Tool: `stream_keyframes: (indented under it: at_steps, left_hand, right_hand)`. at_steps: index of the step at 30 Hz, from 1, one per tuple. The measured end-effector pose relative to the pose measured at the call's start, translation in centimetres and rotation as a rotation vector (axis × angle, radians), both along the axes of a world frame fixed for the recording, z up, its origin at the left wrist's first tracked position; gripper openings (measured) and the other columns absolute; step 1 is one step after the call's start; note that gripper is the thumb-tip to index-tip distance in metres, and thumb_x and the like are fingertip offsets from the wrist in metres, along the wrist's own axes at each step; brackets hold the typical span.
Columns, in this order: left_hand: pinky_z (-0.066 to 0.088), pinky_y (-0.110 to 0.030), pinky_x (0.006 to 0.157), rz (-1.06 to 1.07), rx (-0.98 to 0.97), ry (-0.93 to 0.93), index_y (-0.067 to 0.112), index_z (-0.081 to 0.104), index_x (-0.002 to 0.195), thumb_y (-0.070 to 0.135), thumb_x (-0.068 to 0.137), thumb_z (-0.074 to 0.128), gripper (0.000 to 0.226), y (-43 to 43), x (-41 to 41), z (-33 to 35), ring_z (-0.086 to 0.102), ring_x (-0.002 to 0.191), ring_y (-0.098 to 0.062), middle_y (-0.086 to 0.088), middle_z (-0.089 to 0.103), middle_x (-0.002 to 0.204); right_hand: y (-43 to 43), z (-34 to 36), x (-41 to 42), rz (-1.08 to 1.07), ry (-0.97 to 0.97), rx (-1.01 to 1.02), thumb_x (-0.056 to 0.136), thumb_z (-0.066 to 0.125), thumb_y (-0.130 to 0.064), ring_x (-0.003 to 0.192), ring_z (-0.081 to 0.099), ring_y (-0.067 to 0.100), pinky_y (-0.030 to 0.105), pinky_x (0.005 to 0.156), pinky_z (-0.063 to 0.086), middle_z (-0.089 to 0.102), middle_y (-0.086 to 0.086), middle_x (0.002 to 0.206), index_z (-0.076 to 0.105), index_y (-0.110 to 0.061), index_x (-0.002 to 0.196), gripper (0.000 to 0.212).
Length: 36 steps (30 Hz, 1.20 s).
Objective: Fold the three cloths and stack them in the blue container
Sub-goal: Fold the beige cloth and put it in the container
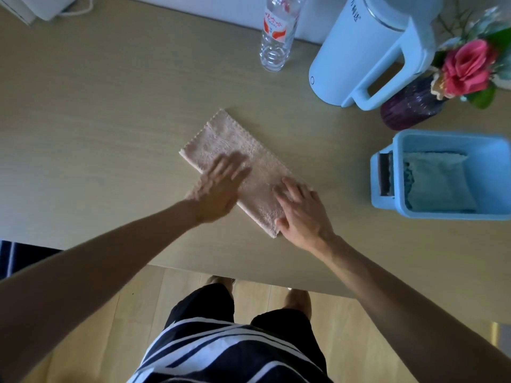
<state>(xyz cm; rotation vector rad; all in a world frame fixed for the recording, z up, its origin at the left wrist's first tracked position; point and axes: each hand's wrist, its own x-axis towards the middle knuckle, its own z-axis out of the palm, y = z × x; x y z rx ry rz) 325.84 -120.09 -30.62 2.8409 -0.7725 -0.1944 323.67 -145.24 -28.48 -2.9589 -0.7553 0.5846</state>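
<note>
Mid-desk [110, 111] sits the pink cloth [221, 139], folded long, both hands flat on it with fingers [287, 189] spread and gripping nothing, so the fluffy fold could spring open or skew when lifted toward the bin [492, 145].

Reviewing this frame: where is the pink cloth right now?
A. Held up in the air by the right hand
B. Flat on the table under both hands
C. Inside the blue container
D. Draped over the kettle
B: the pink cloth lies folded in a long strip on the table, with the left hand and right hand pressing flat on it; the blue container holds only pale folded cloth.
</note>
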Motion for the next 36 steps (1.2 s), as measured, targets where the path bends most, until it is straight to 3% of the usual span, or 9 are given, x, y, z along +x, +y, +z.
stream_keyframes:
  at_steps: [5,9,15,21,24,26,29,32,36]
  left_hand:
    - [0.035,-0.045,0.117,-0.231,-0.057,0.111,0.014,0.058,0.133,0.034,0.088,0.06,0.049,-0.7,-4.9,-0.4,0.041,0.141,-0.03,-0.014,0.049,0.148]
    - [0.03,-0.043,0.12,-0.264,-0.027,0.144,0.016,0.056,0.133,0.045,0.092,0.047,0.051,-0.1,-5.0,0.1,0.035,0.146,-0.027,-0.011,0.044,0.152]
    - [0.024,-0.04,0.123,-0.321,0.022,0.223,0.017,0.049,0.141,0.051,0.073,0.065,0.078,0.7,-4.4,0.6,0.027,0.15,-0.026,-0.011,0.037,0.157]
    - [0.029,-0.04,0.12,-0.204,-0.031,0.232,0.008,0.049,0.14,0.063,0.068,0.07,0.092,0.0,-6.0,0.7,0.044,0.139,-0.024,-0.008,0.051,0.145]
    - [0.05,-0.036,0.092,0.077,-0.377,0.313,0.009,0.063,0.117,0.032,0.085,0.07,0.04,-0.8,-7.0,1.7,0.065,0.098,-0.022,-0.004,0.069,0.106]
    - [0.044,-0.023,0.061,0.273,-0.554,0.439,0.016,0.06,0.089,0.02,0.094,0.062,0.007,-1.1,-7.1,2.7,0.055,0.061,-0.004,0.007,0.06,0.07]
    - [0.026,-0.018,0.046,0.434,-0.618,0.62,0.024,0.039,0.063,0.023,0.097,0.059,0.039,-0.7,-7.1,2.9,0.04,0.044,-0.007,0.01,0.038,0.051]
    - [0.027,-0.034,0.05,0.491,-0.677,0.704,0.006,0.039,0.068,0.042,0.092,0.05,0.045,0.2,-6.9,2.9,0.031,0.053,-0.011,0.004,0.034,0.06]
    - [0.019,-0.023,0.045,0.603,-0.797,0.698,0.015,0.029,0.064,0.027,0.098,0.056,0.045,0.3,-6.0,3.1,0.024,0.047,-0.005,0.005,0.024,0.06]
  right_hand:
    - [0.3,0.6,-3.8,0.088,0.041,-0.039,0.07,0.077,-0.042,0.115,0.053,0.029,0.041,0.097,0.047,0.046,0.012,0.135,0.04,-0.014,0.146,0.09]
    - [-0.2,-0.3,-4.6,0.188,0.005,0.056,0.071,0.082,-0.026,0.107,0.057,0.023,0.038,0.092,0.048,0.055,0.005,0.123,0.051,-0.017,0.137,0.073]
    - [1.0,-0.5,-2.1,0.189,-0.074,0.183,0.082,0.063,-0.018,0.099,0.06,0.024,0.04,0.082,0.042,0.064,-0.002,0.097,0.067,-0.019,0.094,0.013]
    - [2.2,1.4,-1.1,-0.021,0.183,0.347,0.086,0.042,-0.032,0.088,0.053,0.021,0.037,0.081,0.041,0.057,0.0,0.091,0.057,-0.017,0.079,0.022]
    - [2.5,2.7,-1.2,-0.158,0.383,0.525,0.093,0.044,-0.028,0.068,0.057,0.023,0.041,0.064,0.045,0.061,0.003,0.076,0.058,-0.01,0.083,0.025]
    - [2.4,3.4,-1.5,-0.255,0.485,0.618,0.099,0.05,-0.025,0.058,0.05,0.014,0.035,0.056,0.04,0.056,-0.005,0.065,0.056,-0.012,0.083,0.021]
    - [1.9,3.9,-1.4,-0.389,0.638,0.75,0.091,0.066,-0.035,0.061,0.053,0.007,0.023,0.056,0.041,0.059,-0.01,0.071,0.059,-0.022,0.09,0.015]
    - [1.2,3.6,-1.0,-0.472,0.684,0.796,0.074,0.078,-0.037,0.079,0.065,0.01,0.023,0.066,0.05,0.069,-0.007,0.091,0.065,-0.025,0.107,0.037]
    - [1.2,2.5,-0.2,-0.596,0.567,0.808,0.085,0.076,-0.02,0.059,0.055,0.008,0.024,0.057,0.041,0.063,-0.009,0.072,0.067,-0.015,0.094,0.014]
